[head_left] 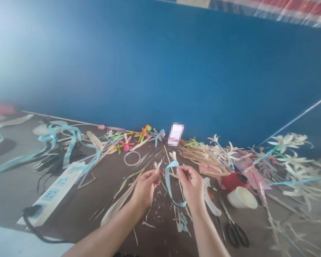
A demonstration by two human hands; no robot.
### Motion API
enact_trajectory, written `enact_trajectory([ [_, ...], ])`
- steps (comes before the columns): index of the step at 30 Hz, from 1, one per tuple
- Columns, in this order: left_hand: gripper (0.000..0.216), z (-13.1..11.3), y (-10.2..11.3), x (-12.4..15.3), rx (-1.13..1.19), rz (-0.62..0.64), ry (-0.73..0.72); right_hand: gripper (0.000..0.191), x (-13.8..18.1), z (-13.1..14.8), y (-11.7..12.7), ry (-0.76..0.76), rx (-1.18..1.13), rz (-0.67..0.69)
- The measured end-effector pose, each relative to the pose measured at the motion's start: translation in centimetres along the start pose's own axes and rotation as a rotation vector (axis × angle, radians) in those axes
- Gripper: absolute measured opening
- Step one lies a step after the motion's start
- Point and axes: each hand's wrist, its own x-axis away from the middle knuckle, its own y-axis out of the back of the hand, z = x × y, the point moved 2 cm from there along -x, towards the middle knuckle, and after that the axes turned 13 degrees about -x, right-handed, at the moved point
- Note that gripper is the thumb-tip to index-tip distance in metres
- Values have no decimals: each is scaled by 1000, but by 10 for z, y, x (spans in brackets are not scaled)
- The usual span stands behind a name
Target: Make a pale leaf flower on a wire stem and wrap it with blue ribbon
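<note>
My left hand is closed in a pinch on a small pale dried-leaf flower with a thin stem. My right hand is pinched on a light blue ribbon that loops down between both hands, and another small pale flower pokes up just above its fingers. Both hands hover over a dark brown table strewn with leaf scraps. Long pale leaf strips trail away under my left forearm.
A white power strip with a black cable lies at left among blue ribbons. Black scissors, a white cup, a red object and heaps of dried-leaf flowers sit at right. Colourful pipe-cleaner figures and a clear tape ring lie beyond, against a blue wall.
</note>
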Motion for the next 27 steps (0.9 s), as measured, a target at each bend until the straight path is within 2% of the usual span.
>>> enact_trajectory([
  [5, 16, 0, -5, 2, -10, 13, -31, 18, 12, -2, -13, 3, -11, 36],
  [8, 19, 0, -4, 0, -119, 23, -63, 20, 13, -6, -14, -10, -10, 34],
  [12, 27, 2, 9, -7, -318, -28, -66, 22, 6, -10, 2, -20, -41, -82],
  [15, 33, 2, 19, -13, -501, -35, -81, 22, -1, 1, 26, 46, -160, -265],
  [17, 36, 1, 24, -17, -621, -19, -114, 21, -5, 13, 40, 102, -267, -332],
  [20, 36, -3, 27, -27, -823, -1, -198, 16, -8, 25, 53, 159, -378, -359],
  [23, 28, -7, 24, -41, -1040, 15, -328, 14, -5, 23, 53, 153, -403, -346],
  [27, 14, -6, 17, -58, -1126, 39, -406, 17, -1, 11, 46, 118, -374, -345],
])
